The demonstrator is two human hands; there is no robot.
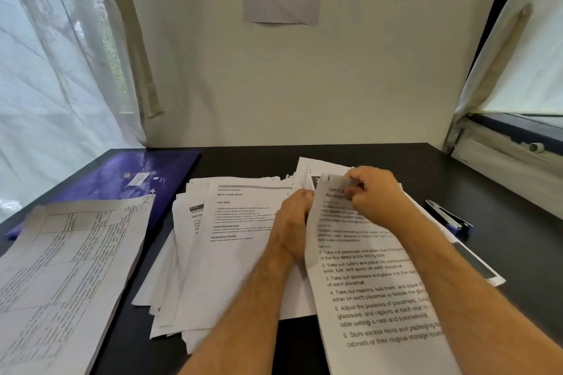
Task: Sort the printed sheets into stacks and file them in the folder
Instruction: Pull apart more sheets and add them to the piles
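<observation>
Over the loose pile: right hand pinching top sheet, left hand curled on its edge; peel slowly, singly

sheets: matt white paper, printed | folder: glossy purple plastic | counter: smooth matt black | curtain: sheer white cloth
</observation>
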